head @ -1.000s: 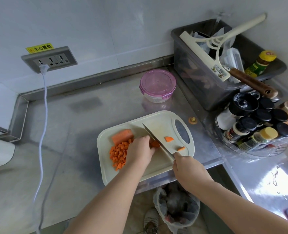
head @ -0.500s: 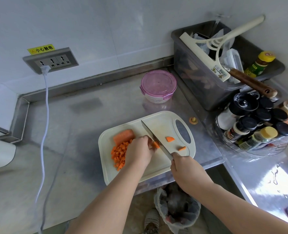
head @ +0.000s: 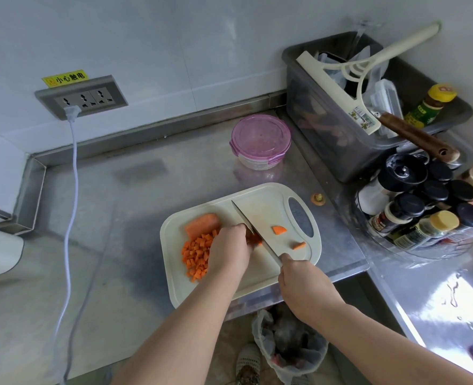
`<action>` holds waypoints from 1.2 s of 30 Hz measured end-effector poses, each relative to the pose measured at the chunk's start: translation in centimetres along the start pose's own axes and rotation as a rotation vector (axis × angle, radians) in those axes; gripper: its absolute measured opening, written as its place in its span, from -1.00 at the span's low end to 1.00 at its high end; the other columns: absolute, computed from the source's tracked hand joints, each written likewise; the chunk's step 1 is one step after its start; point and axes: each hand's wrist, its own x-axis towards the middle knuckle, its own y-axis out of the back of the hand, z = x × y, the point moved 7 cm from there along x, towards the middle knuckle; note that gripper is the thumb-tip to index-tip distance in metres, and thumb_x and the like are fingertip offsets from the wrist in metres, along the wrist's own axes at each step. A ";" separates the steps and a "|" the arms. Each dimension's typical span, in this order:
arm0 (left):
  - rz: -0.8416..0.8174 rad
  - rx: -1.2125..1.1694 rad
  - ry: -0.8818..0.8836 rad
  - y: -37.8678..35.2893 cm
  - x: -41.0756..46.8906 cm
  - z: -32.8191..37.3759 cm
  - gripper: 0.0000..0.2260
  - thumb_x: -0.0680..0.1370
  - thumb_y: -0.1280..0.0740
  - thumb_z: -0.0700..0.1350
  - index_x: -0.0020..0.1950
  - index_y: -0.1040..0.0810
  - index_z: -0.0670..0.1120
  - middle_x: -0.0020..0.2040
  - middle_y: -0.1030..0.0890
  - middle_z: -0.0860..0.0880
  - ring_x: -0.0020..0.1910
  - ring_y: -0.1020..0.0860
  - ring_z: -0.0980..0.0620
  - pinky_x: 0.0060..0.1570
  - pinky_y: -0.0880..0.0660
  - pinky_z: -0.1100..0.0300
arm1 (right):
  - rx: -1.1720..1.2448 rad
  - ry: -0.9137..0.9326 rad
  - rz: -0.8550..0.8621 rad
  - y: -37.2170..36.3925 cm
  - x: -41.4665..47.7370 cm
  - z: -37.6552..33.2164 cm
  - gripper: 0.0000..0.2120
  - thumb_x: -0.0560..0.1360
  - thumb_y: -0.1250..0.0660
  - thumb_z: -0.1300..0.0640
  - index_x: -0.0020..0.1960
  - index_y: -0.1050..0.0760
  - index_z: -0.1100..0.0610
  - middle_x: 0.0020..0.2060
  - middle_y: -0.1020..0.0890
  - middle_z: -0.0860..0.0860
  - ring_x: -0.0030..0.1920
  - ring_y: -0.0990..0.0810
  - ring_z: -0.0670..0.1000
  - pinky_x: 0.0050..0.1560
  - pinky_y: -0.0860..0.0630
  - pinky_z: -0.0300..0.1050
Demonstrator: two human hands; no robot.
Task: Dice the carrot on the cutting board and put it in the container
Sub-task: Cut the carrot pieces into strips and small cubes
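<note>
Carrot: one piece (head: 255,239) lies mid-board, pinned under the curled fingers of my left hand (head: 229,245). The fingertips themselves are hidden. A pile of small orange dice (head: 197,252) sits on the board's left half, touching an uncut chunk (head: 202,223) at its far-left corner. Two thin slices (head: 279,230) lie apart on the right half.

My right hand (head: 301,284) is at the board's near-right edge, fingers wrapped round the handle of the knife (head: 270,248). The blade runs diagonally across the board (head: 268,207), hard against my left knuckles.

Edges and room: the board's near edge lies just beside the front edge of the counter (head: 118,218). Bare steel extends left of the board and beyond it. The container (head: 260,137), pink lid on, stands beyond the board, well apart. A grey bin (head: 326,129) and a cluster of jars (head: 424,207) crowd the right side.

Writing: far left beyond the board, a yellow label (head: 67,77) above the socket (head: 81,97) reads 小心触电. The jar labels are too small to read.
</note>
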 end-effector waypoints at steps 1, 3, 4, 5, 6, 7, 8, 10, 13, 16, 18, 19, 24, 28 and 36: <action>-0.001 0.000 0.003 0.0 0.0 0.0 -0.77 0.54 -0.34 0.02 0.04 -0.54 -0.14 0.00 -0.63 -0.11 0.02 -0.57 -0.11 -0.11 -0.45 0.11 | -0.001 0.002 0.003 -0.1 0.2 0.1 -0.60 0.61 -0.20 0.23 0.43 -0.25 0.13 -0.02 -0.62 0.01 -0.09 -0.66 0.00 -0.07 -0.65 -0.11; -0.002 0.006 -0.001 0.0 -0.1 0.1 -0.83 0.56 -0.31 -0.06 0.04 -0.52 -0.14 0.01 -0.62 -0.11 0.01 -0.57 -0.10 -0.16 -0.40 0.15 | 0.030 -0.020 0.005 0.0 0.4 0.3 -0.68 0.62 -0.15 0.22 0.37 -0.30 0.15 -0.02 -0.59 0.03 -0.06 -0.64 0.02 -0.05 -0.63 -0.10; -0.003 0.003 -0.003 0.0 -0.1 0.1 -0.84 0.57 -0.30 -0.09 0.07 -0.52 -0.14 0.02 -0.62 -0.10 0.01 -0.58 -0.10 -0.15 -0.41 0.15 | 0.047 -0.036 0.001 0.0 0.4 0.4 -0.68 0.62 -0.15 0.22 0.36 -0.30 0.12 -0.04 -0.58 0.02 -0.08 -0.64 0.01 -0.06 -0.63 -0.10; -0.004 -0.001 -0.002 0.0 -0.1 0.1 -0.83 0.57 -0.29 -0.10 0.11 -0.52 -0.14 0.04 -0.62 -0.10 0.03 -0.58 -0.09 -0.12 -0.44 0.14 | 0.051 -0.046 -0.005 -0.2 0.5 0.5 -0.67 0.61 -0.16 0.23 0.37 -0.30 0.10 -0.06 -0.58 0.01 -0.12 -0.63 -0.02 -0.08 -0.64 -0.10; -0.003 -0.005 -0.001 0.1 -0.2 0.0 -0.81 0.57 -0.29 -0.11 0.15 -0.52 -0.14 0.06 -0.61 -0.10 0.04 -0.58 -0.09 -0.09 -0.45 0.14 | 0.049 -0.053 -0.012 -0.3 0.6 0.5 -0.65 0.61 -0.17 0.24 0.38 -0.29 0.09 -0.07 -0.58 0.01 -0.14 -0.63 -0.03 -0.10 -0.65 -0.10; 0.000 -0.009 0.001 0.1 -0.2 0.0 -0.80 0.57 -0.29 -0.11 0.17 -0.52 -0.14 0.07 -0.61 -0.10 0.05 -0.58 -0.09 -0.06 -0.46 0.13 | 0.048 -0.055 -0.014 -0.3 0.7 0.5 -0.64 0.61 -0.17 0.24 0.39 -0.29 0.08 -0.08 -0.58 0.01 -0.15 -0.63 -0.04 -0.11 -0.66 -0.09; 0.001 -0.013 0.005 0.1 -0.2 0.0 -0.79 0.57 -0.29 -0.11 0.18 -0.51 -0.13 0.08 -0.61 -0.10 0.06 -0.57 -0.09 -0.04 -0.47 0.12 | 0.050 -0.057 -0.018 -0.5 0.8 0.6 -0.63 0.61 -0.17 0.24 0.40 -0.27 0.08 -0.09 -0.58 0.01 -0.16 -0.63 -0.04 -0.12 -0.66 -0.09; -0.003 -0.019 0.010 0.0 -0.2 -0.2 -0.78 0.57 -0.30 -0.11 0.18 -0.51 -0.13 0.09 -0.61 -0.11 0.07 -0.57 -0.10 -0.02 -0.48 0.10 | 0.058 -0.062 -0.023 -0.6 0.8 0.7 -0.59 0.61 -0.17 0.24 0.43 -0.24 0.06 -0.11 -0.58 0.01 -0.17 -0.64 -0.05 -0.14 -0.66 -0.10; -0.002 -0.026 0.007 0.1 -0.3 -0.2 -0.80 0.56 -0.31 -0.08 0.14 -0.52 -0.12 0.05 -0.62 -0.09 0.03 -0.58 -0.10 -0.04 -0.49 0.10 | 0.079 -0.050 0.011 -0.5 0.5 0.9 -0.60 0.60 -0.13 0.27 0.41 -0.25 0.05 -0.15 -0.58 0.01 -0.19 -0.63 -0.02 -0.14 -0.65 -0.10; 0.006 -0.061 0.022 0.3 -0.2 -0.5 -0.81 0.54 -0.35 -0.04 0.08 -0.56 -0.11 -0.01 -0.64 -0.08 0.00 -0.59 -0.09 -0.03 -0.52 0.08 | 0.119 0.011 0.115 0.3 -0.1 1.0 -0.70 0.63 -0.06 0.21 0.34 -0.31 0.06 -0.21 -0.57 0.01 -0.24 -0.60 0.04 -0.24 -0.55 -0.09; 0.000 -0.092 0.032 0.3 -0.2 -0.8 -0.82 0.53 -0.36 -0.06 0.09 -0.58 -0.08 0.01 -0.64 -0.05 0.03 -0.60 -0.06 0.02 -0.51 0.10 | 0.130 0.063 0.167 1.0 -0.5 0.9 -0.73 0.65 -0.04 0.15 0.32 -0.33 0.04 -0.30 -0.52 -0.03 -0.29 -0.57 0.04 -0.30 -0.47 -0.11; -0.002 -0.109 0.035 0.4 -0.2 -1.1 -0.81 0.52 -0.36 -0.07 0.11 -0.58 -0.07 0.04 -0.64 -0.04 0.05 -0.60 -0.05 0.06 -0.50 0.10 | 0.124 0.088 0.186 1.4 -0.7 0.8 -0.73 0.66 -0.03 0.13 0.32 -0.33 0.04 -0.34 -0.47 -0.06 -0.32 -0.54 0.02 -0.32 -0.44 -0.13; 0.059 0.028 -0.117 0.9 -0.4 -0.1 -0.64 0.55 -0.31 0.00 0.34 -0.42 0.05 0.26 -0.45 0.03 0.24 -0.47 -0.03 0.18 -0.39 0.09 | 0.102 0.163 0.273 4.1 -1.3 1.1 -0.72 0.66 -0.03 0.09 0.33 -0.35 0.04 -0.39 -0.39 -0.11 -0.45 -0.38 -0.12 -0.46 -0.24 -0.30; 0.028 0.162 -0.237 -0.2 0.0 1.9 -0.63 0.56 -0.26 0.07 0.36 -0.37 0.05 0.29 -0.39 0.00 0.28 -0.42 -0.05 0.21 -0.34 0.07 | 0.091 0.143 0.315 5.7 -1.4 2.2 -0.72 0.66 -0.03 0.10 0.32 -0.36 0.04 -0.44 -0.36 -0.11 -0.47 -0.33 -0.11 -0.49 -0.15 -0.25; -0.015 0.394 -0.342 -0.6 1.0 1.0 -0.82 0.61 -0.14 -0.15 0.15 -0.47 -0.01 0.18 -0.43 -0.03 0.16 -0.44 -0.07 0.10 -0.34 0.10 | 0.054 0.150 0.321 6.4 -1.2 2.8 -0.72 0.66 -0.02 0.11 0.32 -0.36 0.06 -0.43 -0.37 -0.11 -0.47 -0.35 -0.10 -0.50 -0.16 -0.26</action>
